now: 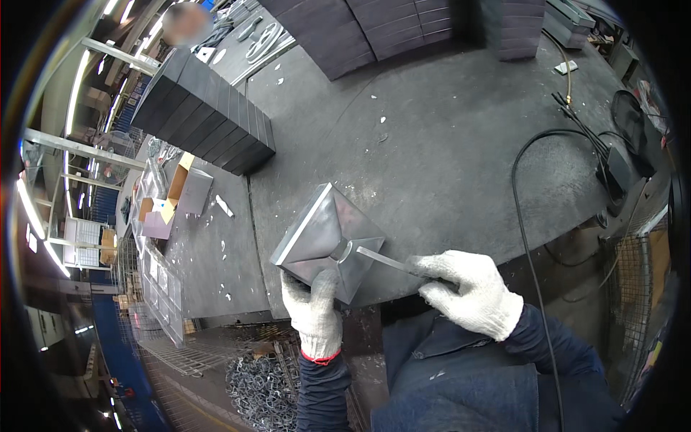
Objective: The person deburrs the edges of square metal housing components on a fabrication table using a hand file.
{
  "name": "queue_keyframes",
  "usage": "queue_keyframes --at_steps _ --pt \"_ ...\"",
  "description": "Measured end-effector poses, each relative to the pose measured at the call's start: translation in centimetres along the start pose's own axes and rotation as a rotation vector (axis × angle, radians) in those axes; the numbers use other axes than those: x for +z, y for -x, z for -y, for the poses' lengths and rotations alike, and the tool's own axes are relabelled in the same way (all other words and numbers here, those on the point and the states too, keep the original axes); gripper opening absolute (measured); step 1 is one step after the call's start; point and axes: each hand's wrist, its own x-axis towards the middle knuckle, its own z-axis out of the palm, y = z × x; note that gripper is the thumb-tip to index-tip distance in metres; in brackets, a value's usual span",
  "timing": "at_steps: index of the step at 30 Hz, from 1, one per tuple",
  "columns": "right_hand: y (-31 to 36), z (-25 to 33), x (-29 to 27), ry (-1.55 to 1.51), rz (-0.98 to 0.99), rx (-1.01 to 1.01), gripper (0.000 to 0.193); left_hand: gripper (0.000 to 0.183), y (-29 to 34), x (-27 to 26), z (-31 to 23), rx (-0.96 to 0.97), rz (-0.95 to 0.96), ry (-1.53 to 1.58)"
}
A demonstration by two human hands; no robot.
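Observation:
A grey sheet-metal piece shaped like a low pyramid [353, 216], with a short neck at its peak, is tilted up at the near edge of the dark work table [446, 165]. My left hand [314, 306], in a white knitted glove, grips its lower edge, thumb on the sloping face and fingers mostly hidden underneath. Between the thumb and fingers of my gloved right hand [475, 291] is a narrow flat metal bar [386, 260]. The bar's far end lies at the pyramid's neck; whether it touches is unclear.
Stacked dark boxes [209, 115] stand at the back left, larger dark stacks [324, 32] at the back. A black cable [515, 187] hangs over the right edge. An opened carton [194, 191] sits left. Below is a heap of metal parts [263, 385]. A person [187, 25] is far left.

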Motion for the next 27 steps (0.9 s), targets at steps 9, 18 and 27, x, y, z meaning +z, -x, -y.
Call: queue_keyframes --at_steps 9,18,27 --pt "0.4 2.9 1.1 0.332 0.039 -0.164 0.044 0.077 1.4 0.5 0.4 0.068 -0.004 -0.131" --pt "-2.0 1.9 2.3 0.304 -0.017 -0.251 0.044 0.077 1.7 1.4 0.2 0.041 -0.058 -0.125" --pt "-0.4 5.2 1.2 0.449 0.088 -0.162 0.035 0.085 1.9 1.8 -0.1 0.083 -0.021 -0.279"
